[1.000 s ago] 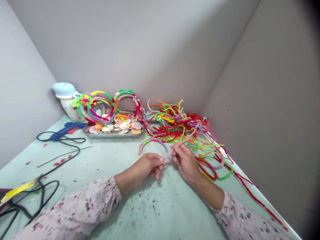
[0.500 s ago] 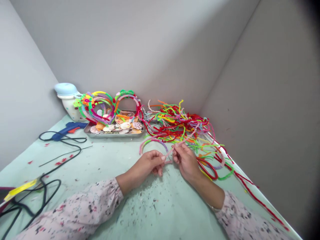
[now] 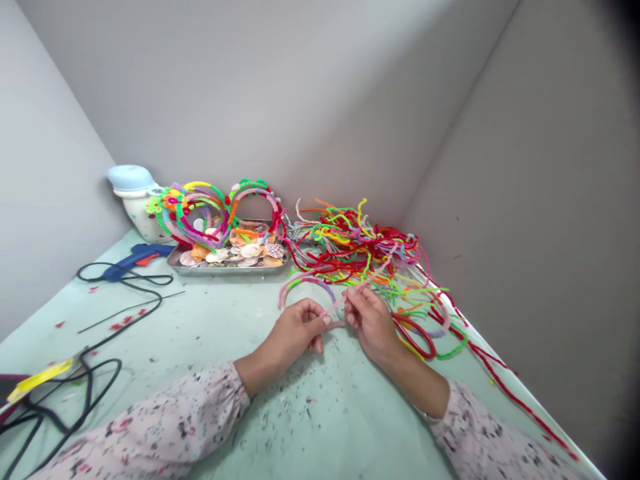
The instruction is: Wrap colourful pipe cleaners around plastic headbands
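Pinched between the fingers of my left hand is a pale pink pipe cleaner. My right hand grips the same pipe cleaner farther along, and its free end points up and to the right. A short pink piece shows below, between the two hands; whether it belongs to the same stem I cannot tell. Just behind my fingers lies a headband wrapped in pink, green and purple. Beyond my right hand spreads a tangled heap of colourful pipe cleaners.
A metal tray at the back holds seashells, with wrapped headbands standing in it. To the left are a blue glue gun with its black cord and a white cup with a blue lid. Red pipe cleaners trail along the right edge.
My left hand has shifted slightly to the left along the pink pipe cleaner, leaving a bit more of it between the hands. My right hand stays nearly in place.
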Demonstrator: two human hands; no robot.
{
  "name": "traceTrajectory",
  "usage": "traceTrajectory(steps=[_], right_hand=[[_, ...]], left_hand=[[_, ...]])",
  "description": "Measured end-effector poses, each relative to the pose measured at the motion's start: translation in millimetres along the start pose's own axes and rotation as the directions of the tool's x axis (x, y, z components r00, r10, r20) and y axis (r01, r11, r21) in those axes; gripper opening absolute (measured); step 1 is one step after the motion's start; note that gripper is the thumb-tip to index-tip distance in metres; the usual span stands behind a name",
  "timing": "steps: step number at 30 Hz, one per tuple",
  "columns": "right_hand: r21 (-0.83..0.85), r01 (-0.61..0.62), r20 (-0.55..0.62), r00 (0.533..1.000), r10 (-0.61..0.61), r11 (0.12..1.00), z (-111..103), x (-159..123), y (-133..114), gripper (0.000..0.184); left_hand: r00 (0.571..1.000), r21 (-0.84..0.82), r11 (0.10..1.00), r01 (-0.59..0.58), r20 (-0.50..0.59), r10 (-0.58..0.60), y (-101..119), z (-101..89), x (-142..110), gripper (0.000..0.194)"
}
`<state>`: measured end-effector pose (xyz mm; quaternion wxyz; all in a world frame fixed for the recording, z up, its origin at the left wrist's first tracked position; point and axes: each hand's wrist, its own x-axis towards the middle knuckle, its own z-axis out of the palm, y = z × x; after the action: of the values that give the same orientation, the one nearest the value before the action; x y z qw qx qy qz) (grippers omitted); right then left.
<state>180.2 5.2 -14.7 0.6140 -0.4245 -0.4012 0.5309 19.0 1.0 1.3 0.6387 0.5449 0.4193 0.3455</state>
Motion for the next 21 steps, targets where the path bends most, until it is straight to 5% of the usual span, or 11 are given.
traceTrajectory(steps=[21], right_hand=[[-0.021, 0.027, -0.017, 0.999, -0.027, 0.999, -2.5, 0.9, 2.6, 0.025]], left_hand=[[0.999, -0.039, 0.999, 0.002, -0.043, -0.004, -1.3, -0.3, -0.3, 0.027]])
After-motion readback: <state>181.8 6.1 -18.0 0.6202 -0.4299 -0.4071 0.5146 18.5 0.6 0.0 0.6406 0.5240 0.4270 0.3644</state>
